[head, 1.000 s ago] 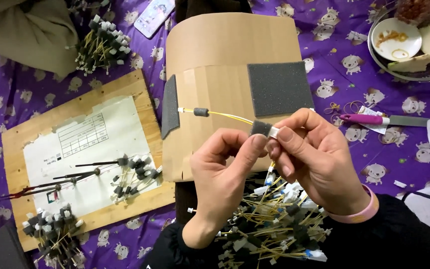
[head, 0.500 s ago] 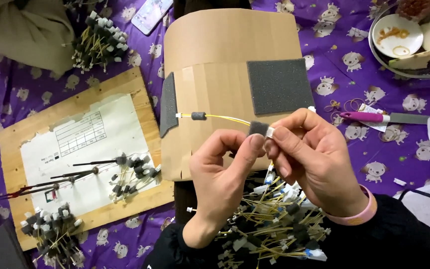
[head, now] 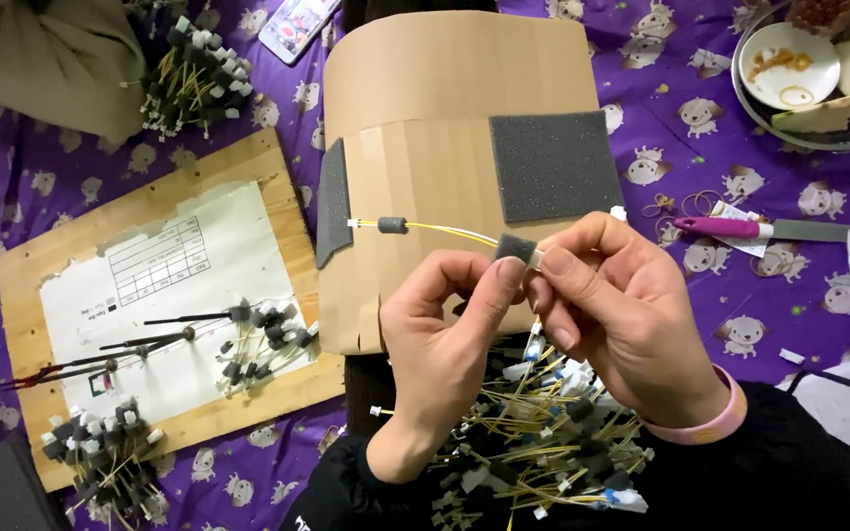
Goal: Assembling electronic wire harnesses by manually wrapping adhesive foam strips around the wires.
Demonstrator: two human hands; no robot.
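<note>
Both hands, left hand [head: 445, 344], right hand [head: 617, 310], pinching foam piece [head: 516, 247]; cable end hidden

Bare cardboard [head: 445, 167] lies open ahead of both hands. A foam pad [head: 555, 165] sits just beyond the right hand [head: 622, 315]. A heap of sticks [head: 533, 442] crowds the room beneath both wrists.

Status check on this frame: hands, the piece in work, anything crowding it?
Left hand and right hand pinch one yellow cable at its grey foam block. Second foam bead further along. Cable pile beneath wrists, clear.
</note>
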